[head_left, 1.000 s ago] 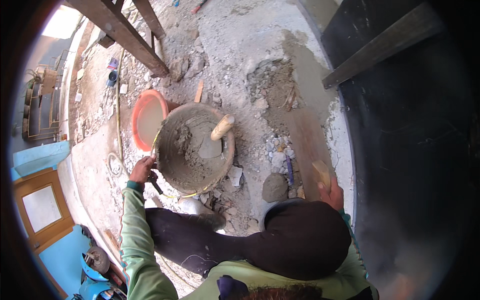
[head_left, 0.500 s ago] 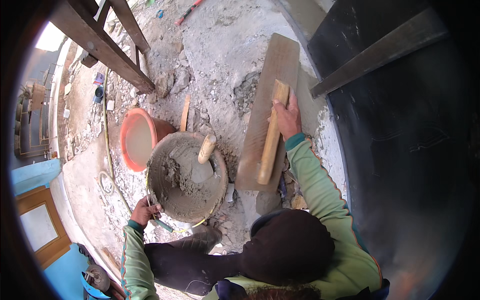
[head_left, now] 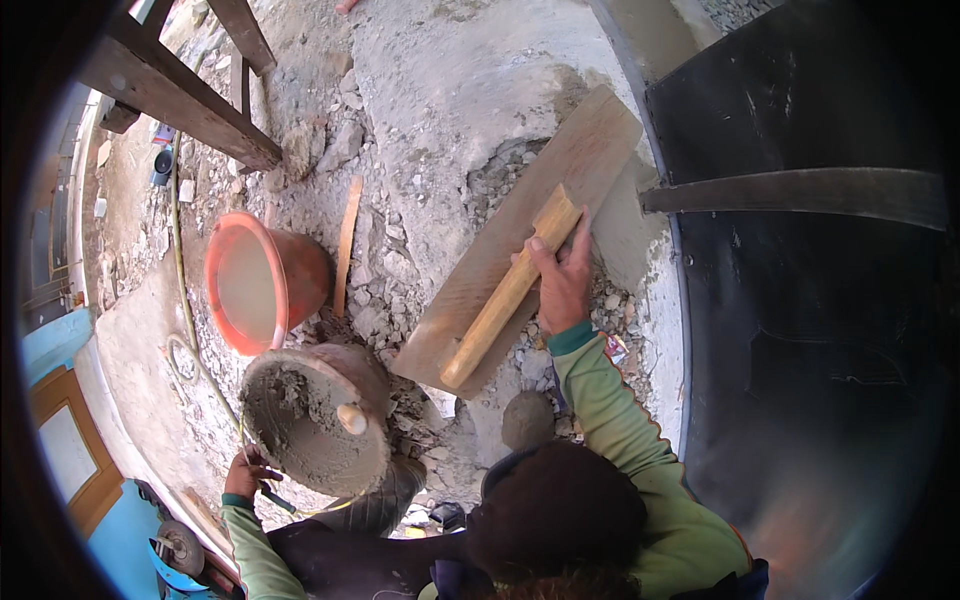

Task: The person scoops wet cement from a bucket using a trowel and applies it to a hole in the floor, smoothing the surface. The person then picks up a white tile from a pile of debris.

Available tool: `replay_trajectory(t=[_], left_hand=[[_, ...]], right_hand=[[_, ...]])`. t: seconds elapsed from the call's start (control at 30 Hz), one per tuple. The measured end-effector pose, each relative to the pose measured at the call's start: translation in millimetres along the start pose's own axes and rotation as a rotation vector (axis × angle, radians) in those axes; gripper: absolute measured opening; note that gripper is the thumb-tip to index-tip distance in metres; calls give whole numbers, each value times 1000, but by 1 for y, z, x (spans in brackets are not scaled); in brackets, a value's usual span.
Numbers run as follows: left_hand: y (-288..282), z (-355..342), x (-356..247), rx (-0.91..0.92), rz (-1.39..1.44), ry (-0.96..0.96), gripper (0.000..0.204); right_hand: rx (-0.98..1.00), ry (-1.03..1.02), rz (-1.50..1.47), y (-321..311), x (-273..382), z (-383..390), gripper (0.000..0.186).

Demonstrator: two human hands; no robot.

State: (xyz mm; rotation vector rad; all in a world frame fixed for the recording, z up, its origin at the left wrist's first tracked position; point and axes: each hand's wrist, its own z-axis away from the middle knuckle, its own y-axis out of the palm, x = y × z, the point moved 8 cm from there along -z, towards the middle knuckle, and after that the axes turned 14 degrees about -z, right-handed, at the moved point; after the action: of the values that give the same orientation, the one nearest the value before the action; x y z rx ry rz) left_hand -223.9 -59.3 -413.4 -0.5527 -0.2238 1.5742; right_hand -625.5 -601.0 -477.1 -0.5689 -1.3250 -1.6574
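My left hand (head_left: 248, 473) is closed at the rim and wire handle of a mortar bucket (head_left: 362, 368), whose green hand grip (head_left: 276, 497) hangs just beside my fingers. The bucket is tipped, its mouth facing left and toward me. Wet grey mortar (head_left: 285, 405) clings inside, and a tool with a rounded wooden handle (head_left: 352, 418) is stuck in it. In my right hand (head_left: 567, 285) is a long wooden plastering float (head_left: 592, 140), gripped by its pale handle. The float slants from far right to near left, above the rubble and right of the bucket.
An orange bucket (head_left: 320, 275) of cloudy water stands beyond the mortar bucket, with a thin wood strip (head_left: 347, 245) beside it. A hose (head_left: 180, 250) runs along the left. Wooden trestle legs (head_left: 185, 90) rise far left; a black panel (head_left: 800, 330) borders the right.
The mortar bucket has tipped further and shifted left and toward me with my left hand. The float has turned clockwise, its near end swinging left. The view has shifted slightly too.
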Motion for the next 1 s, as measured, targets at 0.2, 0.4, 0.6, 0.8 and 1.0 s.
replay_trajectory(t=[0.2, 0.4, 0.6, 0.8, 1.0], left_hand=[[-13, -25, 54, -31, 112, -53, 32], [-12, -47, 56, 25, -2, -79, 23], [-16, -56, 58, 7, -144, -74, 23], [-17, -60, 59, 4, -161, -78, 22], [-14, -58, 51, 15, -158, -49, 18]], right_hand=[[-139, 57, -113, 26, -22, -14, 93], [-255, 60, -158, 45, -20, -28, 94], [-267, 24, -180, 45, -22, -47, 95], [-235, 107, -232, 42, -41, -58, 94], [-231, 131, -179, 63, -48, -24, 89]])
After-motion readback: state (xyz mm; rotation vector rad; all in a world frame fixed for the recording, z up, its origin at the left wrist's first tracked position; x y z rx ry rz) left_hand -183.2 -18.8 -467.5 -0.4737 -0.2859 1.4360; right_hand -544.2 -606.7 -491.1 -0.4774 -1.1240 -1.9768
